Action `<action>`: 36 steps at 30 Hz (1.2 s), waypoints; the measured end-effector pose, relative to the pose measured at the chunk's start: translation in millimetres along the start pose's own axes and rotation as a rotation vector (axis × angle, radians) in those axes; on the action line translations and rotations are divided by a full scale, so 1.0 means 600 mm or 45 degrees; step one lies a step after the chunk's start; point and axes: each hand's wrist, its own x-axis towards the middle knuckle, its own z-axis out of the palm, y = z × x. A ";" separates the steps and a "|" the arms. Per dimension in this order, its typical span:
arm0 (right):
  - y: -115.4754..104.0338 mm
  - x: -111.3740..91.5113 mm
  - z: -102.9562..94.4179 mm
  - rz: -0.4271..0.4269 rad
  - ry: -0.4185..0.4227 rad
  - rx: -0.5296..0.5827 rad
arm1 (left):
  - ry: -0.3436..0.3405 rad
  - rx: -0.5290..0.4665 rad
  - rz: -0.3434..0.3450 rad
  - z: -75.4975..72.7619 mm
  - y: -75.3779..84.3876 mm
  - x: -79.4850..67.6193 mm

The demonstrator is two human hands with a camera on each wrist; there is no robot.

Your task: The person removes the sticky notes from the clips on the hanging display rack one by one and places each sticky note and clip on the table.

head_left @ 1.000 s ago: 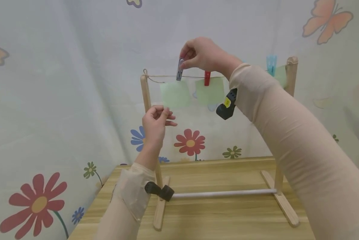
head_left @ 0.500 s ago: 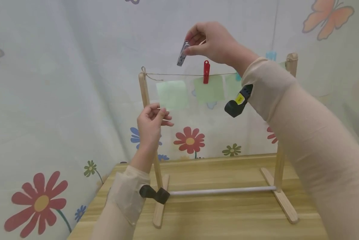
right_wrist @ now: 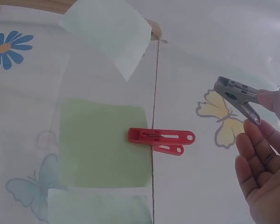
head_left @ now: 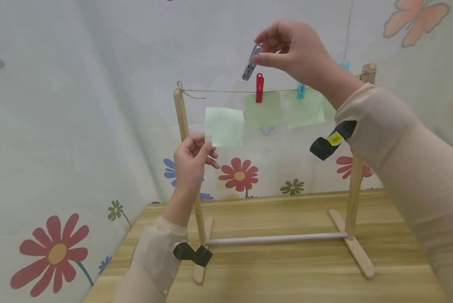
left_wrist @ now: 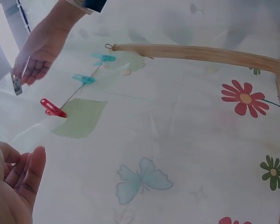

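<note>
Between thumb and fingers my left hand (head_left: 191,158) pinches the lower left corner of a pale green paper square (head_left: 224,127), which is below the string and apart from it. My right hand (head_left: 298,50) grips a grey clothespin (head_left: 251,62) by its handle end, above the string; the right wrist view shows that clothespin (right_wrist: 235,95) off the line. On the string (head_left: 219,91), a red clothespin (head_left: 259,88) holds a green paper square (head_left: 264,110). To its right, a blue clothespin (head_left: 301,90) holds another square (head_left: 304,108).
The string runs between two wooden posts, left (head_left: 180,111) and right (head_left: 353,189), standing on a wooden table (head_left: 279,269). A white rod (head_left: 275,239) joins their feet. Another blue clothespin (left_wrist: 104,58) sits near the far post. Behind hangs a flowered curtain (head_left: 78,126).
My right hand has lifted the grey clothespin away from the string and moved it up and to the right. My left hand has brought the paper square lower, away from the string.
</note>
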 end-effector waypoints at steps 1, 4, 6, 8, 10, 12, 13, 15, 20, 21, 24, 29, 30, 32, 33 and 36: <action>0.001 -0.005 -0.001 -0.005 0.001 0.003 | -0.007 0.012 0.006 -0.001 0.000 -0.003; 0.005 -0.022 -0.004 -0.010 -0.004 0.020 | -0.028 0.027 0.010 -0.004 -0.003 -0.012; 0.008 -0.032 -0.004 -0.013 -0.011 0.045 | -0.038 0.032 0.009 -0.006 -0.006 -0.017; 0.011 -0.044 -0.004 -0.015 -0.016 0.057 | -0.048 0.029 0.002 -0.009 -0.009 -0.022; 0.014 -0.055 -0.005 -0.014 -0.021 0.057 | -0.060 0.040 -0.003 -0.011 -0.011 -0.027; 0.019 -0.065 -0.007 -0.010 -0.027 0.054 | -0.074 0.052 -0.011 -0.013 -0.013 -0.030; 0.021 -0.069 -0.008 -0.002 -0.030 0.059 | -0.079 0.062 -0.012 -0.014 -0.013 -0.031; 0.024 -0.076 -0.011 0.003 -0.033 0.063 | -0.086 0.076 -0.008 -0.016 -0.012 -0.034; 0.031 -0.096 -0.011 0.000 -0.046 0.097 | -0.097 0.076 0.006 -0.025 -0.013 -0.041; 0.032 -0.100 -0.009 -0.001 -0.053 0.099 | -0.103 0.073 0.002 -0.027 -0.014 -0.043; 0.039 -0.115 -0.004 0.000 -0.074 0.094 | -0.127 0.083 -0.020 -0.032 -0.018 -0.050; 0.053 -0.141 -0.001 -0.008 -0.100 0.047 | -0.177 0.121 -0.066 -0.037 -0.025 -0.060; 0.056 -0.146 0.000 -0.014 -0.104 0.038 | -0.188 0.124 -0.069 -0.037 -0.026 -0.062; 0.062 -0.155 0.002 -0.036 -0.113 0.028 | -0.212 0.127 -0.078 -0.039 -0.029 -0.066; 0.064 -0.160 0.003 -0.044 -0.122 0.027 | -0.222 0.132 -0.083 -0.040 -0.030 -0.069; 0.073 -0.176 0.007 -0.057 -0.152 0.047 | -0.253 0.143 -0.107 -0.044 -0.035 -0.075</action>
